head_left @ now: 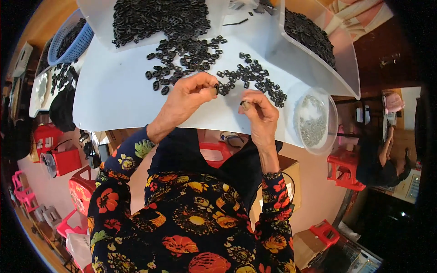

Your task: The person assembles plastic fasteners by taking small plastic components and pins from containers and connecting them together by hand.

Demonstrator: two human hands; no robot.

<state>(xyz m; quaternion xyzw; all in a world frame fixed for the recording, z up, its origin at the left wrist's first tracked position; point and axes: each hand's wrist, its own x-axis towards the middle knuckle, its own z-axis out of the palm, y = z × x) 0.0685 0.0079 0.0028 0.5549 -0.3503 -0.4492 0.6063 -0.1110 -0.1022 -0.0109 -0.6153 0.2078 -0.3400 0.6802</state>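
Note:
My left hand [189, 98] is closed in a pinch, thumb against forefinger, above the near part of the white table. Between those fingertips sits a small black plastic piece [216, 88]; its shape is mostly covered. A short distance to its right, my right hand [261, 116] also pinches, and a dark bit shows at its fingertips, too small to name. Just beyond the left hand lies a loose heap of black oval plastic pieces with holes [189, 57]. A second heap of smaller black two-holed pieces [255, 75] spreads beyond the right hand.
Clear plastic bins of black pieces stand at the back [101, 20] and back right [347, 63]. A clear round tub [334, 123] of small shiny metal parts sits at the right edge. Left is a blue basket [75, 48]. Another person [382, 159] is at far right.

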